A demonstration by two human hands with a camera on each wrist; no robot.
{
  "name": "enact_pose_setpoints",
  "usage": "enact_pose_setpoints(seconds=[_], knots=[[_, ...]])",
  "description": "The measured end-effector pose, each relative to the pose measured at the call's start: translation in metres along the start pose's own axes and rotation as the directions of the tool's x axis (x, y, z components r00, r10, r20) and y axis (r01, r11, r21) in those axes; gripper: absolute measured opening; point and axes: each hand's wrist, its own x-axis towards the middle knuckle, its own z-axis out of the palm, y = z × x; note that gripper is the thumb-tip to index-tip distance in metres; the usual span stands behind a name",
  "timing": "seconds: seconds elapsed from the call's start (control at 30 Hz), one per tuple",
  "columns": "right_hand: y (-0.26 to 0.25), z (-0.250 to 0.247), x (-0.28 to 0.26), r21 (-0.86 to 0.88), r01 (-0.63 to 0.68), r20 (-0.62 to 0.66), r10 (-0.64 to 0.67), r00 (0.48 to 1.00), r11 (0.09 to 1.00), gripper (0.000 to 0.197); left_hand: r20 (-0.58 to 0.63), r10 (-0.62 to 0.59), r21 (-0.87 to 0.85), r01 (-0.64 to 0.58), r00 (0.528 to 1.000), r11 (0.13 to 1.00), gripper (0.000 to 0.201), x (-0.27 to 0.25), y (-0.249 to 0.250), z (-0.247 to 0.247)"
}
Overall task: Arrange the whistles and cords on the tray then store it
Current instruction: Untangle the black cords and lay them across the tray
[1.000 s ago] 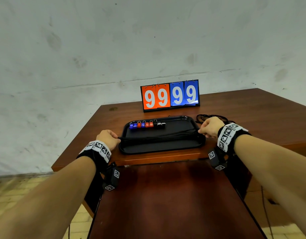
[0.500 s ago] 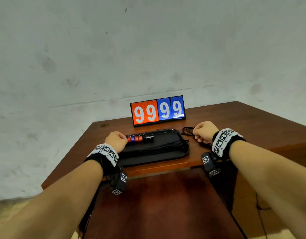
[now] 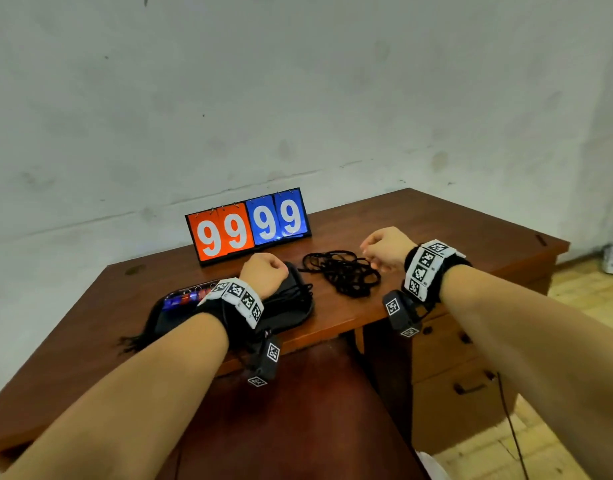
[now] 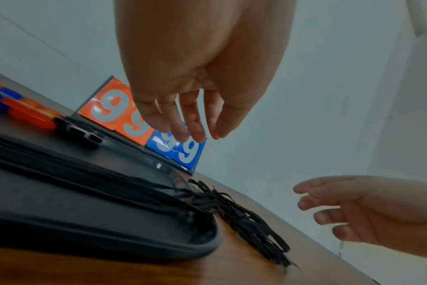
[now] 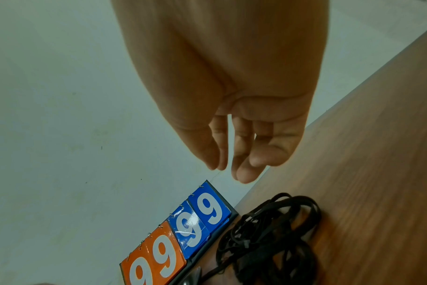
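Note:
A black tray (image 3: 291, 308) lies on the brown desk, with a row of blue, orange and black whistles (image 3: 185, 299) along its far left side. Straightened black cords (image 4: 85, 173) lie lengthwise across it, their ends hanging over the left rim (image 3: 132, 341) and the right rim (image 4: 244, 217). A tangled pile of black cords (image 3: 343, 271) sits on the desk just right of the tray. My left hand (image 3: 267, 271) hovers over the tray's right part, fingers (image 4: 183, 123) loosely hanging and holding nothing. My right hand (image 3: 381, 249) floats right of the pile, relaxed and empty (image 5: 229, 164).
A flip scoreboard (image 3: 249, 226) reading 9999 stands behind the tray against the grey wall. The desk (image 3: 454, 223) has drawers (image 3: 464, 375) under its right side. A lower dark brown surface (image 3: 298, 427) lies in front of me.
Both hands have let go of the cords stretched across the tray. The left hand moved from the left rim to over the tray's right part. The right hand lifted beyond the cord pile.

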Motion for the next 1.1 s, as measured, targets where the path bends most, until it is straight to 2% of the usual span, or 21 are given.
enact_pose_setpoints(seconds=[0.2, 0.3, 0.43, 0.53, 0.67, 0.77, 0.97, 1.1], knots=[[0.017, -0.002, 0.028, -0.135, 0.048, 0.032, -0.044, 0.999, 0.990, 0.017, 0.051, 0.027, -0.008, -0.026, 0.998, 1.000, 0.011, 0.022, 0.020, 0.039], [0.017, 0.001, 0.042, -0.243, 0.074, 0.112, -0.048, 0.993, 0.967, 0.015, 0.078, 0.030, -0.013, -0.029, 0.997, 1.000, 0.012, 0.031, 0.025, 0.054], [0.013, 0.012, 0.062, -0.407, 0.139, 0.242, -0.040, 0.969, 0.903, 0.031, 0.123, 0.026, 0.001, -0.026, 0.992, 1.000, 0.012, 0.045, 0.031, 0.065], [0.008, 0.021, 0.072, -0.479, 0.186, 0.328, -0.022, 0.944, 0.858, 0.034, 0.148, 0.027, 0.034, -0.032, 0.989, 0.999, 0.018, 0.053, 0.032, 0.069], [0.002, 0.032, 0.079, -0.588, 0.246, 0.413, 0.024, 0.911, 0.771, 0.041, 0.165, 0.003, 0.026, -0.008, 0.986, 1.000, 0.020, 0.060, 0.030, 0.073], [0.003, 0.038, 0.086, -0.646, 0.263, 0.427, 0.054, 0.903, 0.717, 0.044, 0.172, -0.002, 0.012, 0.000, 0.985, 1.000, 0.018, 0.063, 0.028, 0.075], [0.008, 0.043, 0.097, -0.639, 0.211, 0.382, 0.068, 0.922, 0.740, 0.018, 0.196, 0.006, -0.004, -0.005, 0.981, 1.000, 0.018, 0.067, 0.030, 0.078], [0.008, 0.037, 0.095, -0.552, 0.197, 0.346, 0.008, 0.938, 0.810, 0.011, 0.201, 0.019, -0.012, -0.017, 0.979, 1.000, 0.019, 0.070, 0.032, 0.078]])
